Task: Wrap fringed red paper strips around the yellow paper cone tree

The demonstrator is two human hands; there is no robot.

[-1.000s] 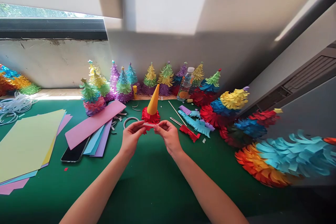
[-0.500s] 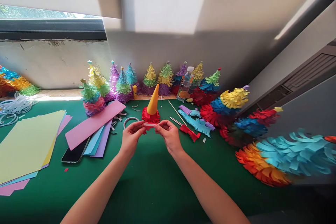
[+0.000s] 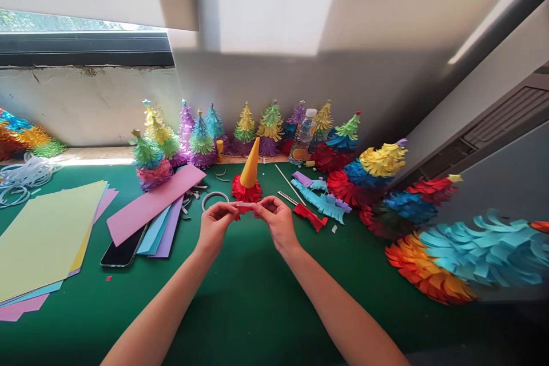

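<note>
My left hand (image 3: 215, 225) and my right hand (image 3: 277, 221) meet over the green table (image 3: 257, 297). Between their pinched fingertips they hold a small red paper strip (image 3: 245, 205) with a pale band along it. Just behind the strip stands a yellow paper cone (image 3: 251, 163) with a red fringed skirt (image 3: 246, 190) round its base. A roll of clear tape (image 3: 213, 198) lies just left of the cone.
Finished fringed paper trees (image 3: 201, 134) line the back wall, with larger ones (image 3: 467, 254) piled at the right. Coloured paper sheets (image 3: 47, 234), a pink strip (image 3: 156, 200) and a phone (image 3: 122, 250) lie at the left. Fringed strips (image 3: 319, 201), thin sticks and a bottle (image 3: 303, 137) sit right of the cone.
Almost nothing moved. Both hands stay pinched on the red strip, which sits very slightly higher against the cone's red skirt.
</note>
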